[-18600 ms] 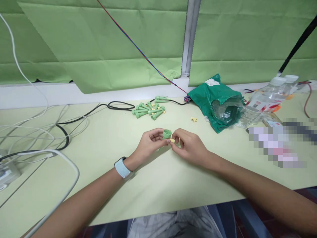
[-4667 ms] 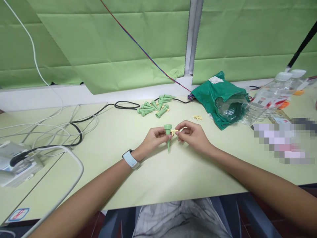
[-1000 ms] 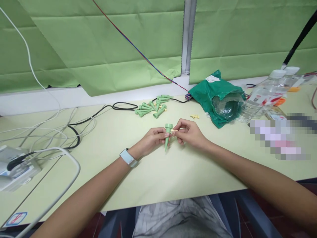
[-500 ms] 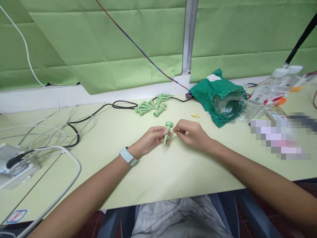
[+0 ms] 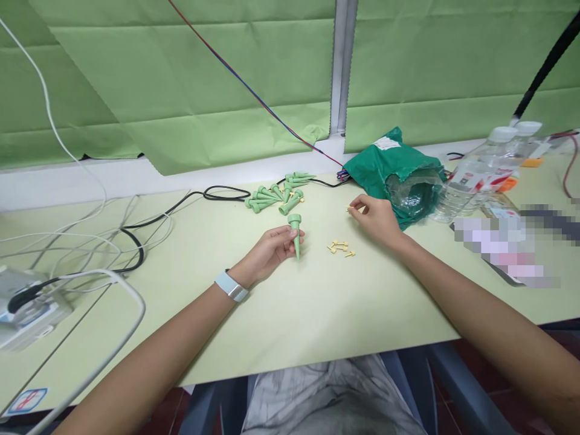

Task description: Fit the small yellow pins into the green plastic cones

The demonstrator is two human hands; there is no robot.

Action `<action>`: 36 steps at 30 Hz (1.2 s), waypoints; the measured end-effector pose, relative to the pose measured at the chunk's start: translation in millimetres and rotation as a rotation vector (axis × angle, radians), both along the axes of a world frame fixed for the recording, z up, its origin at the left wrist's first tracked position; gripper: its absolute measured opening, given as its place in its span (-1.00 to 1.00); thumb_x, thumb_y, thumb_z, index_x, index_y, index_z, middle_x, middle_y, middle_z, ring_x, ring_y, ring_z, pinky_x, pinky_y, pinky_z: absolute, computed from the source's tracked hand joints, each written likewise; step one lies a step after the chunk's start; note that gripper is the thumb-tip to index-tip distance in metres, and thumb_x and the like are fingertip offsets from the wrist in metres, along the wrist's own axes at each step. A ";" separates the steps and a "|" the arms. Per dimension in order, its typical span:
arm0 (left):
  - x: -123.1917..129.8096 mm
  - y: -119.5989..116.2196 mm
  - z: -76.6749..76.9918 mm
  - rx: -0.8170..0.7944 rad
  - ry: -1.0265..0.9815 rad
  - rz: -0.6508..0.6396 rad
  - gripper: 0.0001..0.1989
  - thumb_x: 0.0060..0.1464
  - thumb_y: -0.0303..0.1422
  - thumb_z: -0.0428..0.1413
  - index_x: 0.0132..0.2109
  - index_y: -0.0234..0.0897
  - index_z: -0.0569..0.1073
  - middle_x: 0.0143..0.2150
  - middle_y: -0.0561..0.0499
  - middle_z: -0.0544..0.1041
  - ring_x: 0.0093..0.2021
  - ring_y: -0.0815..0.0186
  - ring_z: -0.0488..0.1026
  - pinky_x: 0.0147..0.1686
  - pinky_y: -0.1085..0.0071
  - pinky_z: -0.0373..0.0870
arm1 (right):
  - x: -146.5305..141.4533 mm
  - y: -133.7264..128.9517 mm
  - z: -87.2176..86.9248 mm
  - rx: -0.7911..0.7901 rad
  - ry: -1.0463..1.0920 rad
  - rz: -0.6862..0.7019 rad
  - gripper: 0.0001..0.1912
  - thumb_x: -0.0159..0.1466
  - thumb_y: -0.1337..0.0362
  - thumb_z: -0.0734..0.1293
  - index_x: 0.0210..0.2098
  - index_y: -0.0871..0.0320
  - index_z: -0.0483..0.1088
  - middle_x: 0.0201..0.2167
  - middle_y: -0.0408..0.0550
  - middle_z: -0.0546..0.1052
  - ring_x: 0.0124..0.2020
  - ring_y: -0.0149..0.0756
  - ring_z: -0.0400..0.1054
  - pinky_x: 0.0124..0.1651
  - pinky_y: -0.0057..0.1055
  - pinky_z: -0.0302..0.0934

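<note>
The left hand [image 5: 276,249], at the centre of the frame, is closed around the shaft of a pale green plastic spike with a round, wide head [image 5: 295,222], held nearly upright with its point downward. Right of centre, the right hand [image 5: 376,222] has thumb and fingertips pinched on a small pale yellow plastic piece [image 5: 348,209]. The hands are well apart. Between and below them, loose yellow pieces [image 5: 339,246] lie on the pale yellow-green worktop [image 5: 272,338]. More green spikes [image 5: 267,198] lie heaped above centre, left of a torn dark green plastic bag [image 5: 374,166].
</note>
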State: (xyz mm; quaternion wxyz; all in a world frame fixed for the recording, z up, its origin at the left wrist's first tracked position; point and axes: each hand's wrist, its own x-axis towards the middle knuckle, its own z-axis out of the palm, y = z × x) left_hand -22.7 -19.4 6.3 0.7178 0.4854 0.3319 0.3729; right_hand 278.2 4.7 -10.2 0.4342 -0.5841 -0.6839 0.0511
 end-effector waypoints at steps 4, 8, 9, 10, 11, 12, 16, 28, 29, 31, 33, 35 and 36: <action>0.5 -0.3 0.1 -0.009 -0.001 0.000 -0.73 0.06 -0.25 0.40 -0.20 -0.37 0.60 -0.21 -0.05 0.57 -0.38 0.47 0.35 -0.30 0.46 0.36 | 13.3 6.0 -10.0 -0.016 -0.194 -0.040 -0.87 0.28 0.27 0.37 -0.29 0.10 0.59 -0.28 -0.01 0.61 -0.28 -0.21 0.45 -0.27 -0.34 0.16; 0.3 -0.7 0.6 -0.014 0.003 0.005 -0.72 0.06 -0.25 0.40 -0.20 -0.37 0.60 -0.21 -0.05 0.58 -0.39 0.47 0.35 -0.30 0.46 0.35 | 12.1 9.5 -14.6 -0.054 -0.245 -0.086 -0.86 0.29 0.28 0.37 -0.24 0.08 0.61 -0.25 -0.01 0.59 -0.26 -0.21 0.45 -0.33 -0.35 0.10; 0.2 -0.9 0.8 -0.012 0.004 0.003 -0.72 0.06 -0.25 0.40 -0.21 -0.37 0.59 -0.20 -0.05 0.58 -0.38 0.46 0.36 -0.30 0.45 0.35 | 11.5 10.1 -15.1 -0.056 -0.250 -0.092 -0.86 0.29 0.29 0.36 -0.23 0.08 0.60 -0.24 -0.02 0.59 -0.25 -0.20 0.45 -0.33 -0.35 0.09; 0.1 -1.0 1.0 -0.008 0.006 0.001 -0.73 0.06 -0.25 0.40 -0.22 -0.37 0.59 -0.20 -0.05 0.58 -0.38 0.46 0.36 -0.30 0.45 0.35 | 11.0 10.5 -15.4 -0.055 -0.252 -0.097 -0.85 0.29 0.29 0.36 -0.22 0.08 0.60 -0.24 -0.02 0.60 -0.24 -0.19 0.45 -0.33 -0.35 0.08; 0.0 -1.0 1.2 -0.003 0.008 -0.001 -0.73 0.06 -0.24 0.39 -0.23 -0.37 0.58 -0.20 -0.05 0.58 -0.37 0.46 0.37 -0.30 0.45 0.35 | 10.8 10.8 -15.7 -0.053 -0.253 -0.103 -0.85 0.29 0.30 0.36 -0.21 0.08 0.59 -0.23 -0.03 0.60 -0.23 -0.19 0.45 -0.32 -0.34 0.08; 0.0 -1.0 1.3 0.000 0.010 -0.002 -0.73 0.07 -0.24 0.39 -0.24 -0.37 0.58 -0.21 -0.05 0.58 -0.38 0.45 0.37 -0.30 0.44 0.35 | 10.7 10.8 -16.1 -0.050 -0.253 -0.110 -0.85 0.30 0.31 0.35 -0.21 0.08 0.59 -0.23 -0.03 0.61 -0.23 -0.19 0.45 -0.33 -0.34 0.07; 0.0 -0.5 0.8 -0.001 0.015 0.002 -0.72 0.07 -0.24 0.39 -0.21 -0.37 0.60 -0.22 -0.04 0.57 -0.38 0.46 0.36 -0.30 0.44 0.36 | 11.2 10.4 -17.5 -0.043 -0.253 -0.144 -0.84 0.29 0.32 0.34 -0.20 0.08 0.57 -0.21 -0.03 0.61 -0.25 -0.20 0.45 -0.34 -0.34 0.04; -1.5 -0.2 -3.3 -0.013 0.012 -0.006 -0.74 0.10 -0.29 0.38 -0.14 -0.38 0.63 -0.14 -0.09 0.61 -0.35 0.45 0.46 -0.23 0.42 0.45 | 5.5 5.5 -15.0 -0.007 -0.256 -0.179 -0.77 0.28 0.32 0.31 -0.13 0.09 0.57 -0.18 0.02 0.58 -0.25 -0.16 0.45 -0.34 -0.32 0.09; -1.5 0.1 -3.6 -0.011 0.009 -0.004 -0.74 0.11 -0.29 0.37 -0.13 -0.38 0.63 -0.12 -0.11 0.62 -0.36 0.45 0.47 -0.21 0.40 0.47 | 3.6 3.8 -13.4 0.007 -0.240 -0.170 -0.77 0.28 0.32 0.31 -0.12 0.09 0.57 -0.17 0.04 0.57 -0.25 -0.15 0.45 -0.33 -0.32 0.11; -1.3 0.5 -4.1 -0.010 -0.003 -0.003 -0.73 0.11 -0.31 0.37 -0.09 -0.38 0.63 -0.13 -0.11 0.63 -0.34 0.41 0.51 -0.13 0.35 0.51 | -4.2 -1.9 -9.4 0.033 -0.173 -0.102 -0.79 0.29 0.29 0.31 -0.14 0.11 0.57 -0.19 0.04 0.58 -0.26 -0.16 0.44 -0.28 -0.31 0.16; -0.7 0.2 -4.1 -0.011 -0.014 -0.001 -0.73 0.12 -0.34 0.36 -0.05 -0.39 0.63 -0.16 -0.11 0.63 -0.27 0.35 0.57 -0.03 0.29 0.54 | -18.3 -11.5 -5.1 0.015 -0.063 0.065 -0.83 0.31 0.25 0.33 -0.20 0.13 0.56 -0.25 0.01 0.59 -0.31 -0.21 0.42 -0.25 -0.31 0.21; 0.2 -0.6 -4.0 -0.013 -0.022 0.008 -0.72 0.12 -0.37 0.36 -0.03 -0.39 0.64 -0.17 -0.11 0.64 -0.22 0.30 0.60 0.06 0.24 0.54 | -37.9 -24.0 -1.3 -0.078 0.060 0.294 -0.83 0.33 0.18 0.35 -0.23 0.12 0.55 -0.29 -0.05 0.60 -0.39 -0.28 0.39 -0.29 -0.35 0.22; 0.7 -1.2 -3.9 -0.014 -0.023 0.014 -0.72 0.12 -0.38 0.36 -0.02 -0.39 0.64 -0.18 -0.11 0.64 -0.19 0.28 0.61 0.10 0.22 0.53 | -48.5 -30.6 0.4 -0.134 0.111 0.391 -0.81 0.33 0.15 0.36 -0.22 0.11 0.56 -0.30 -0.07 0.60 -0.43 -0.32 0.37 -0.32 -0.37 0.21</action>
